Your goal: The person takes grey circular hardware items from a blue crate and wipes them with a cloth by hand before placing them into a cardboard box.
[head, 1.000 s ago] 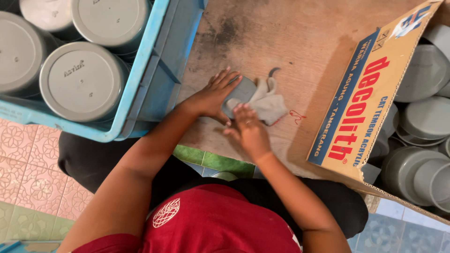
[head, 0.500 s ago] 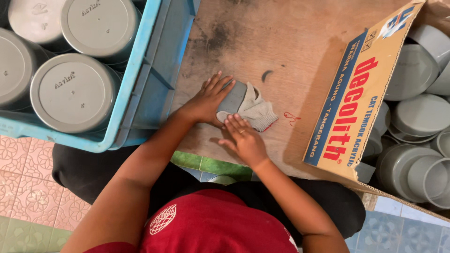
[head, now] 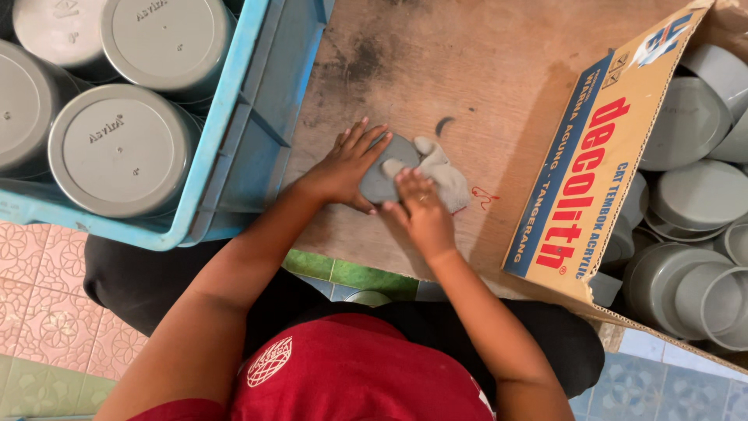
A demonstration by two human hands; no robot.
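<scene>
Grey cap (head: pixel 383 173) lies under left hand (head: pixel 343 168) fingers (head: pixel 366 140), right hand (head: pixel 425 214) touching.

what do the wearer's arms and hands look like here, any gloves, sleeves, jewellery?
Both arms are bare from the shoulder area down; no sleeves reach the forearms and no gloves. The left hand shows no jewellery. The right hand has what looks like a thin ring on one finger. A red shirt with a round white emblem covers the torso.

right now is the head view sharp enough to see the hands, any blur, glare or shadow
Head view: sharp on the left hand, right hand, grey cap and cloth; no glare; soft shadow on the wooden board beside the cardboard box.
</scene>
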